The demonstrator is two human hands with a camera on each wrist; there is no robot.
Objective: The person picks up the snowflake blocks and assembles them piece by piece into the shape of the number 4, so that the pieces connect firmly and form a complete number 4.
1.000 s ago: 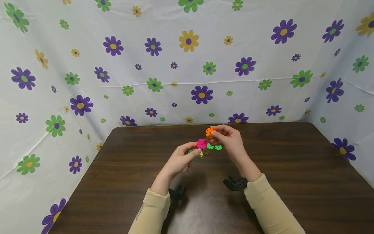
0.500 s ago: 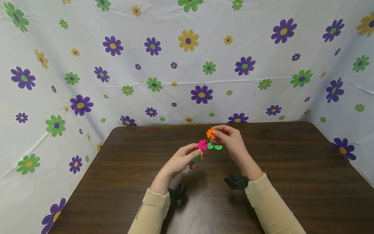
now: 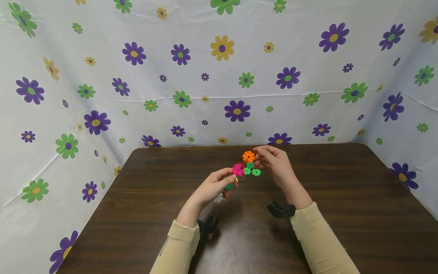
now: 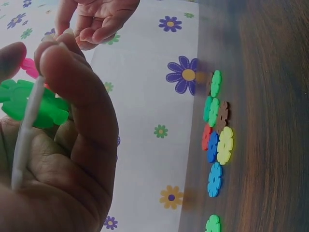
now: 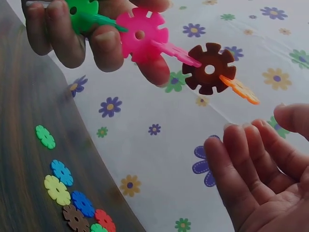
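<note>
My left hand grips a chain of interlocked notched discs. In the right wrist view the chain runs from a green disc through pink discs and a brown disc to an orange disc at its free end. A white disc shows under the left hand in the head view. My right hand stands just off the orange end, fingers relaxed and apart from it, holding nothing.
Loose discs lie on the dark table beyond the hands, among them light green, yellow, blue and red ones. A flowered cloth stands behind the table.
My right hand has let go of the orange disc and moved slightly right. The chain in my left hand has shifted slightly right and down, with the orange disc at its end.
</note>
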